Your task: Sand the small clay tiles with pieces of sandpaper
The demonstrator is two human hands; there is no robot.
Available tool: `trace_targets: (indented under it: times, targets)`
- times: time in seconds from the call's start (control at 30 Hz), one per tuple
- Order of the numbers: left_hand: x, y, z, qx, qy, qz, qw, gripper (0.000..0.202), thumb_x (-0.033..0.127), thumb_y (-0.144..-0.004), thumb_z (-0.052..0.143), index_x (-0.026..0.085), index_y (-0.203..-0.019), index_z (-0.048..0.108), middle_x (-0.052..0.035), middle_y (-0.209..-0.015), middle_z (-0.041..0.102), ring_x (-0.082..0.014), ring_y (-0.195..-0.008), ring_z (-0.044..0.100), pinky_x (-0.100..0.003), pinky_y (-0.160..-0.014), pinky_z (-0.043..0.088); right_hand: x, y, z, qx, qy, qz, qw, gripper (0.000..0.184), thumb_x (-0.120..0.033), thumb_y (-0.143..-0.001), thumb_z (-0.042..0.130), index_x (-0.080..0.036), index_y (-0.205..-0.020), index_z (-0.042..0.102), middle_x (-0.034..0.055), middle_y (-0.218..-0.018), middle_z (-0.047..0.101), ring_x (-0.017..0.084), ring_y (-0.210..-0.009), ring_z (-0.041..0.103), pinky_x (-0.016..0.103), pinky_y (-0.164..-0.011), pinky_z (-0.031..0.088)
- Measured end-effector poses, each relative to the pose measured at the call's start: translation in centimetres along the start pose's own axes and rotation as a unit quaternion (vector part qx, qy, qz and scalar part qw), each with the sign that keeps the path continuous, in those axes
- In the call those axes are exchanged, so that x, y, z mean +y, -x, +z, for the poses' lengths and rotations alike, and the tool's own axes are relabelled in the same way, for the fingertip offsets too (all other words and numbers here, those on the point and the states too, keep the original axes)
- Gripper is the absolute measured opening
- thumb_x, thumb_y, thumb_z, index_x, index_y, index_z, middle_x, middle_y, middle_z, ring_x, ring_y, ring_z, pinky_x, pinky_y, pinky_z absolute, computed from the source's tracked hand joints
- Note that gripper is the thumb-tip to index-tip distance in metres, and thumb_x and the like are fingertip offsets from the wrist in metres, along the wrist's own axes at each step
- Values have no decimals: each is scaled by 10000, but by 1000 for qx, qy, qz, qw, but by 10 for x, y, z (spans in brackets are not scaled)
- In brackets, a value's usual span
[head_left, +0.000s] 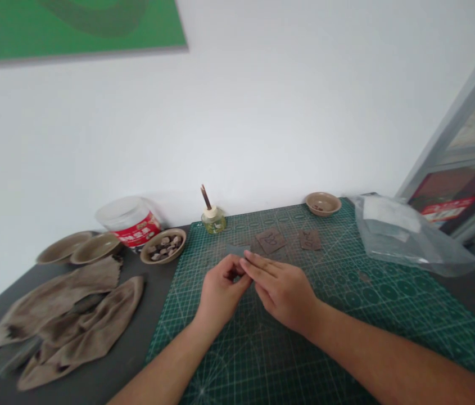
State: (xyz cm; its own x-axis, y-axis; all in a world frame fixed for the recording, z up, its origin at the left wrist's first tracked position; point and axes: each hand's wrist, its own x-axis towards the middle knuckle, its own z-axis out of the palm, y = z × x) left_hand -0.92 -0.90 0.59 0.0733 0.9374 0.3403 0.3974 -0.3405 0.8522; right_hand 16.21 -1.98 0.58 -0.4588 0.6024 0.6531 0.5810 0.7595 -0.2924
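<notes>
Two bare forearms [165, 365] over a green cutting mat [389, 315], white wall [262, 112] beyond

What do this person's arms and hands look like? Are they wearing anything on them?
The left hand and right hand are bare, with no gloves. The left forearm and right forearm are bare too, with no sleeve in view. No watch, bracelet, cable or marking shows; rings are hard to rule out in this soft picture.
</notes>
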Motion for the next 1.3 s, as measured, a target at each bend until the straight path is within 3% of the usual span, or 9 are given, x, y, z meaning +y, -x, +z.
trace_targets:
  times: [0.43,0.7,0.87,1.0,1.1,1.23,1.3]
  targets:
    - [4,3,-1,-1,51,-24,998,173,278,-815,688,171,-695,623,17,-617,638,-114,-571,573,-209,-557,458,2,1,0,11,62,-19,998,445,-118,-959,407,-118,-1389,518,134,-1389,568,189,-1249,584,332,-1014,519]
    - [3,5,-2,7,67,-13,998,181,280,-820,695,165,-693,637,7,-637,660,-121,-592,596,-214,-571,469,1,2,1,20,19,-22,999,469,-106,-948,417,-129,-1409,499,142,-1382,573,203,-1251,583,353,-1020,520]
    - [3,4,1,13,112,3,994,173,271,-836,691,170,-728,601,4,-672,656,-131,-638,616,-237,-622,490,10,3,1,21,-86,74,993,457,-109,-915,456,-163,-1355,567,94,-1269,671,197,-1116,673,337,-977,549]
    - [1,2,2,28,120,14,992,138,249,-833,692,170,-780,592,7,-702,641,-120,-639,594,-226,-602,472,16,2,2,41,-112,137,983,454,-125,-906,478,-201,-1341,585,79,-1231,694,209,-1066,696,353,-939,567]
    - [-1,2,4,20,116,5,993,130,237,-820,699,171,-813,587,14,-718,627,-110,-626,570,-218,-583,458,13,1,1,67,-105,106,987,497,-106,-909,464,-219,-1387,539,75,-1305,648,198,-1146,656,343,-990,538]
    - [-2,3,5,13,110,7,994,171,229,-828,682,179,-756,536,39,-667,570,-95,-595,523,-207,-568,436,5,3,2,35,-81,19,996,518,-109,-927,450,-192,-1438,473,98,-1417,547,196,-1258,576,351,-1060,489]
    - [-2,3,6,9,121,11,993,191,235,-841,670,183,-745,513,34,-684,581,-102,-619,536,-214,-588,448,4,4,2,27,-77,13,997,504,-117,-934,446,-169,-1435,474,111,-1407,555,190,-1255,579,339,-1060,490]
